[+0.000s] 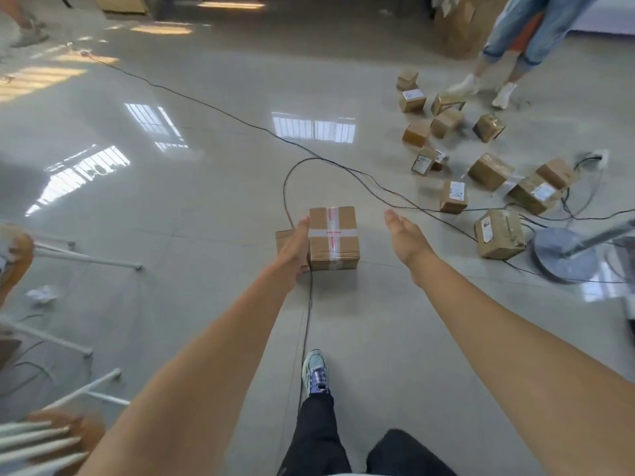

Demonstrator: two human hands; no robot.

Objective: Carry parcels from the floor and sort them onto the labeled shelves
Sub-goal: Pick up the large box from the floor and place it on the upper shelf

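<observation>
At the far left, white metal legs (86, 257) of some frame poke in, mostly cut off by the edge. The left hand (295, 249) reaches down with flat, spread fingers against the left face of a taped parcel (334, 237) sitting on the glossy floor (171, 201); it covers most of a second, smaller box (283, 240) just behind it, so I can't tell that one's shape. The right hand (407, 238) hangs open, palm inward, apart from the parcel's right side. A black cable (305, 324) runs under the parcel. Further right, a scatter of small boxes (453, 195) lies among more cables, near a round stand base (563, 259) and another person's legs (505, 46), cut off above.
</observation>
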